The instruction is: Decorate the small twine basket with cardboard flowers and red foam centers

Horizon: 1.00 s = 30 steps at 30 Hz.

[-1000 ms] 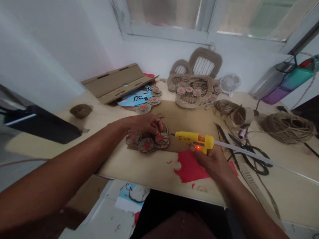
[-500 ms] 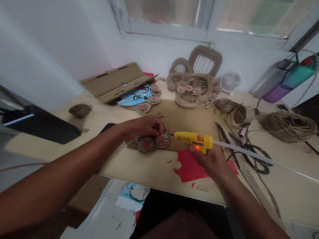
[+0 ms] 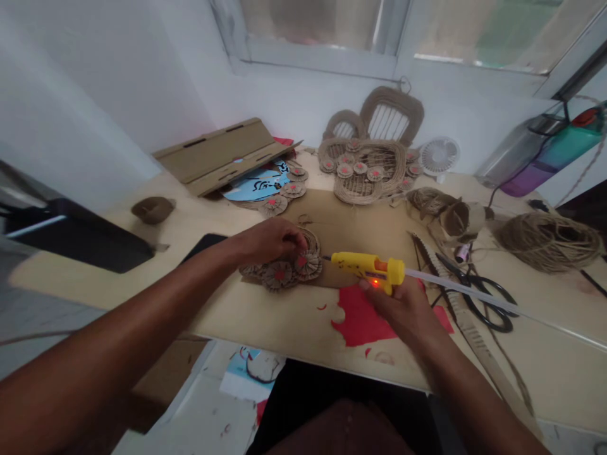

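Note:
My right hand point(image 3: 403, 309) grips a yellow glue gun point(image 3: 367, 268) with a lit red lamp; its nozzle points left, a little short of a cluster of jute flowers point(image 3: 284, 268) with red centres. A clear glue stick point(image 3: 469, 293) juts from the gun's back. My left hand point(image 3: 268, 241) lies over the upper left of the cluster, fingers curled and pressing on the flowers. The flowers lie on a brown cardboard sheet point(image 3: 351, 227) on the wooden table point(image 3: 284, 322).
Red paper scrap point(image 3: 363, 319) lies under my right hand. Black scissors point(image 3: 484, 297), a jute twine ball point(image 3: 550, 240) and a twine roll point(image 3: 450, 215) sit at right. A woven jute piece point(image 3: 370, 158), small fan point(image 3: 439, 155) and cardboard box point(image 3: 222, 155) stand at the back. A dark device point(image 3: 76, 237) lies far left.
My left hand has shifted slightly left and down over the flower cluster, covering more of it. The glue gun has stayed almost still.

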Each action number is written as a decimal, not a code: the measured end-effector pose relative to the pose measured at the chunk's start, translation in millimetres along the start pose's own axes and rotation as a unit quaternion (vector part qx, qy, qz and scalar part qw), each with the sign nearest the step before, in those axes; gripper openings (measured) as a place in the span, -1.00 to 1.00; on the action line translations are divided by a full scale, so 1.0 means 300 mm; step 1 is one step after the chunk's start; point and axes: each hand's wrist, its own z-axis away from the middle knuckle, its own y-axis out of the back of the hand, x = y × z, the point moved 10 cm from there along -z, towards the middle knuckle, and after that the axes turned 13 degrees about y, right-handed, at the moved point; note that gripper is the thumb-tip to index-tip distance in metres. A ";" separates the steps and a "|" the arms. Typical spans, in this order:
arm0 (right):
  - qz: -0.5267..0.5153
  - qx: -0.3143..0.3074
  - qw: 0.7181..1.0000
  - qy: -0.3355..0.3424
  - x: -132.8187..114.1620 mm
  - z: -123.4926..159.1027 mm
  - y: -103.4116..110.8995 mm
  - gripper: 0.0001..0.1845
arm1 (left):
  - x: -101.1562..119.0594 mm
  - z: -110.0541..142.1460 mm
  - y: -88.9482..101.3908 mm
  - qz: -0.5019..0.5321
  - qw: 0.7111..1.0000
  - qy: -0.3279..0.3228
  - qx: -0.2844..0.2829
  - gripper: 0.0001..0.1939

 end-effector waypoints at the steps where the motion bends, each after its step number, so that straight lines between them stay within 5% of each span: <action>1: 0.000 0.001 1.000 0.000 0.000 0.000 0.000 -0.79 | -0.006 0.020 0.021 -0.009 0.999 0.015 0.040 -0.79; 5: -0.002 0.003 1.000 0.000 0.000 0.001 -0.002 -0.78 | -0.031 0.165 0.071 -0.027 0.972 0.052 0.227 -0.71; 8: 0.000 0.006 1.000 0.001 0.001 0.003 -0.004 -0.82 | -0.029 0.263 0.026 -0.030 0.953 0.026 0.300 -0.78; 15: 0.007 0.012 1.000 -0.002 0.003 0.005 0.001 -0.84 | -0.019 0.290 -0.084 -0.020 0.942 -0.029 0.333 -0.77; 24: 0.051 -0.036 0.998 0.023 -0.005 -0.017 -0.046 -0.79 | -0.002 0.296 -0.098 -0.069 0.929 -0.045 0.362 -0.79; 30: 0.079 -0.055 0.995 0.011 0.008 -0.033 -0.082 -0.76 | 0.031 0.324 -0.106 -0.120 0.891 -0.097 0.426 -0.78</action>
